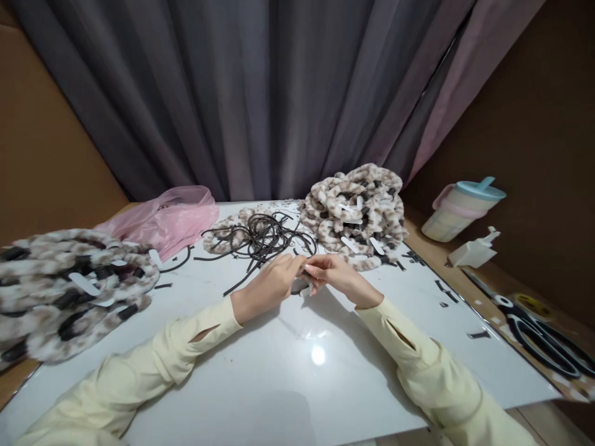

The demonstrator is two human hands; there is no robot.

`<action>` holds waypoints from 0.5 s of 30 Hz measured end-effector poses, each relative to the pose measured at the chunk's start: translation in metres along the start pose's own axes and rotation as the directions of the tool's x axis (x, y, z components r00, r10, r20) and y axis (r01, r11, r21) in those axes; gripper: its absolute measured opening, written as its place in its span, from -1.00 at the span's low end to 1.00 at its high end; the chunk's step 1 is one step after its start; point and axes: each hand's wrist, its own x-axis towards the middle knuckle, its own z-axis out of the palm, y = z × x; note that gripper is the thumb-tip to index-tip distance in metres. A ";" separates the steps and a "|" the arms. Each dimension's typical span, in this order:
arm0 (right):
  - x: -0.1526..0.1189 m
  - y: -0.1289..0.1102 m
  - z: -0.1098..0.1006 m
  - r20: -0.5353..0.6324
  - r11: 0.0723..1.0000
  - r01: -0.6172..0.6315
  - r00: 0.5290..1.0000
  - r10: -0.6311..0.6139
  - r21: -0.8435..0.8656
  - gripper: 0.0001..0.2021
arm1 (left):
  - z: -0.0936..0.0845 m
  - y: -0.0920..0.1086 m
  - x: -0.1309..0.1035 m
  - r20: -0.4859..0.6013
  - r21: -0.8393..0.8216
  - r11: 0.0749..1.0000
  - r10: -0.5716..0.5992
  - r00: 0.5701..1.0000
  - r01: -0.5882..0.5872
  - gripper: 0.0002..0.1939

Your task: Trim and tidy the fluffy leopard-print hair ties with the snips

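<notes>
My left hand (272, 280) and my right hand (338, 280) meet over the middle of the white tabletop, fingers pinched together. Between and just below the fingertips shows a small dark, curved piece (300, 286) with a whitish bit on it; the fingers hide most of it, and its kind is unclear. Both hands seem closed on it. Directly behind them lies a tangled heap of dark cords (263, 234), some ends reaching toward my left wrist. Furry, brown-spotted white rings (232, 232) lie partly under the cords.
Spotted furry rings with white tags form a pile (357, 210) at back right and another (69, 285) at left. A pink plastic bag (171, 214) lies behind. Along the right edge are scissors (534, 337), yellow tape (532, 306), a white pump bottle (474, 251) and a lidded cup (453, 214).
</notes>
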 end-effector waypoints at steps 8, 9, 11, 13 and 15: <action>-0.027 -0.016 0.010 -0.211 0.891 0.378 0.877 -0.432 -0.253 -0.84 | -0.046 0.015 -0.003 0.443 -0.593 0.617 -0.287 0.849 0.518 -0.64; -0.030 -0.017 0.012 -0.194 0.846 0.437 0.842 -0.504 -0.304 -0.82 | -0.047 0.015 -0.004 0.485 -0.621 0.563 -0.271 0.831 0.546 -0.62; -0.034 -0.017 0.017 -0.171 0.796 0.491 0.803 -0.571 -0.354 -0.79 | -0.042 0.013 -0.005 0.528 -0.668 0.465 -0.253 0.811 0.581 -0.60; -0.036 -0.017 0.020 -0.175 0.781 0.504 0.787 -0.591 -0.369 -0.79 | -0.032 0.012 -0.007 0.538 -0.708 0.383 -0.253 0.804 0.594 -0.62; -0.037 -0.016 0.021 -0.187 0.782 0.510 0.782 -0.595 -0.357 -0.82 | -0.025 0.013 -0.008 0.534 -0.737 0.326 -0.256 0.806 0.592 -0.64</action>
